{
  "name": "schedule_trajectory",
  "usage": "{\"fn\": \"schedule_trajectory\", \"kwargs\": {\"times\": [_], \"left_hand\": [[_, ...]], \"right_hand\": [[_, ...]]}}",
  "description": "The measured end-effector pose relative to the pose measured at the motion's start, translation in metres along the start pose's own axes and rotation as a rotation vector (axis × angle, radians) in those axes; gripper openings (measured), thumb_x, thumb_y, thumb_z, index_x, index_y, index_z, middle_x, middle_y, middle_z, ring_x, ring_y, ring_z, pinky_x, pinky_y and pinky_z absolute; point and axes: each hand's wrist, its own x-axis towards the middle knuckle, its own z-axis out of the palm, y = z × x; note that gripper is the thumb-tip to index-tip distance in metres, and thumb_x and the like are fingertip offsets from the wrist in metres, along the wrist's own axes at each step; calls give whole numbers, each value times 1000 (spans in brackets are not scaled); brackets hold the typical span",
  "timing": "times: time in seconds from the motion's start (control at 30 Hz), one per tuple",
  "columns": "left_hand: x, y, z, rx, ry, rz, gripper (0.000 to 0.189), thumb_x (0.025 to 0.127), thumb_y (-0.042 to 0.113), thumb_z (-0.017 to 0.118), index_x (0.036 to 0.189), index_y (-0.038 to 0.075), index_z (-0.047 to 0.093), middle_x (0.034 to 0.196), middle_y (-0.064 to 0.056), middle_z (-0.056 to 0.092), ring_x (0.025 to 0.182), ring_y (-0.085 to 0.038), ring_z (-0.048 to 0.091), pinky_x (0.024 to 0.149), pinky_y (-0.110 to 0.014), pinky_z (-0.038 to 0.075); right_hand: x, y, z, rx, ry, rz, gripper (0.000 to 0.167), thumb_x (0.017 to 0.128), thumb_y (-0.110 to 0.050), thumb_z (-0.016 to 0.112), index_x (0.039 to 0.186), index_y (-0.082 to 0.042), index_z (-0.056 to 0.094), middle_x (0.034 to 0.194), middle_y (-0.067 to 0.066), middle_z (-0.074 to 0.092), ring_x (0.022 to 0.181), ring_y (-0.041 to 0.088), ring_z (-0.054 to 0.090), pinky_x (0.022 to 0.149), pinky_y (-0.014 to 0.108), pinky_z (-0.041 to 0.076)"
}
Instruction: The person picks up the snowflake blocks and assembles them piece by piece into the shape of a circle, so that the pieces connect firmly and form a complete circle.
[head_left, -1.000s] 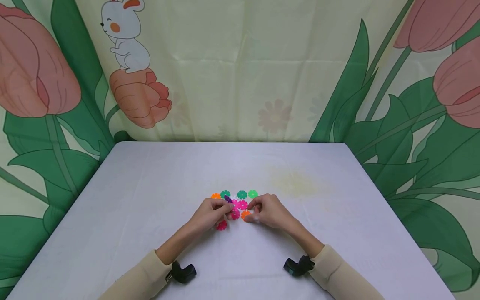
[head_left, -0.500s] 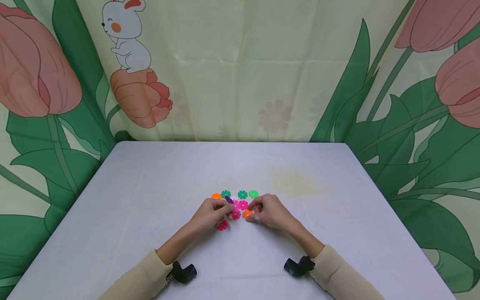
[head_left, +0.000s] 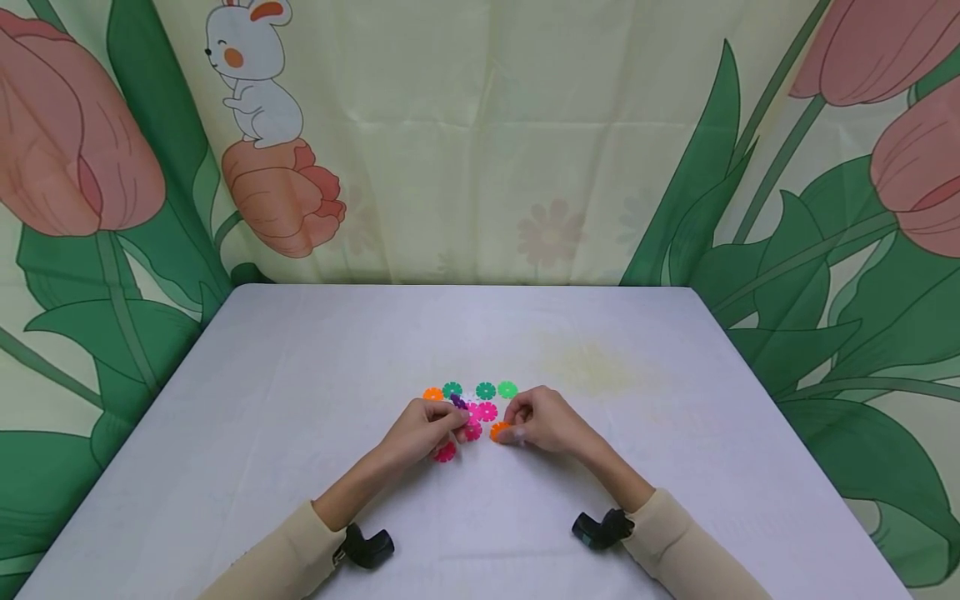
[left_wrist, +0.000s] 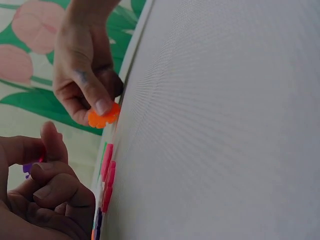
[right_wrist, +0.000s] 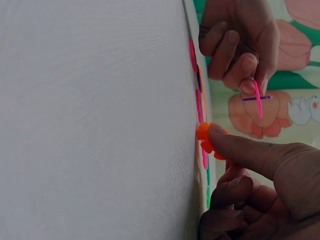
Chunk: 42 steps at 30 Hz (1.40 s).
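Observation:
My left hand [head_left: 423, 432] pinches a pink flower-shaped disc [right_wrist: 258, 107], with a purple disc [right_wrist: 267, 97] slotted crosswise into it. My right hand [head_left: 547, 423] grips an orange flower-shaped disc [left_wrist: 103, 117] between thumb and fingers, just right of the pink discs in the head view. Pink discs [head_left: 487, 412] lie on the table between the two hands. A red-pink disc [head_left: 446, 452] lies below the left fingers, partly covered by them.
Beyond the hands, an orange disc [head_left: 432, 393], dark green discs [head_left: 485, 390] and a light green disc [head_left: 507, 389] form a loose row on the white table [head_left: 337, 350]. A printed curtain [head_left: 480, 167] hangs behind the table.
My right hand has shifted slightly to the right with the orange disc, widening its gap from the pink discs. The left hand stays almost in place with its joined pieces.

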Motion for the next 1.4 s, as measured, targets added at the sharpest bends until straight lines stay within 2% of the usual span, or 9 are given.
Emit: {"fn": "schedule_trajectory", "kwargs": {"times": [0.23,0.43,0.87,1.03,1.27,1.4], "left_hand": [[0,1,0,-2,-5,6,29,103,27,67,106,0,79,86,-21,73,56,-13,43,53,-21,39],[0,0,0,-6,-4,-3,30,103,28,68,107,1,79,86,-20,73,57,-12,44,54,-21,40],[0,1,0,-19,-10,-29,32,103,31,68,109,1,80,83,-15,73,56,-13,42,53,-21,37],[1,-1,-1,-17,-24,-25,32,104,30,67,108,1,80,80,-9,72,57,-12,43,53,-20,37],[3,-3,-2,-23,-40,-27,32,104,30,66,107,1,80,77,-2,71,56,-11,44,54,-20,38],[3,-3,-2,-33,-45,-28,33,104,30,66,108,0,80,76,0,71,56,-11,44,54,-20,38]], "right_hand": [[-1,1,-4,-35,-42,7,14,85,-25,90,84,-14,80,70,-2,67,67,14,58,62,25,47],[-1,4,-6,14,-66,10,13,86,-23,89,87,-12,83,71,0,73,58,13,64,62,27,54],[0,8,-14,64,-127,-83,8,94,-14,79,99,-8,83,76,3,73,60,13,61,63,26,52],[0,9,-13,105,-116,-121,11,96,-17,79,98,-7,81,75,7,73,59,17,66,62,27,54],[1,10,-12,236,-139,-119,16,97,-15,77,104,-1,80,82,13,79,68,21,77,70,29,64],[1,9,-11,244,-142,-144,17,98,-15,76,106,0,80,83,13,79,70,22,78,71,30,64]]}}
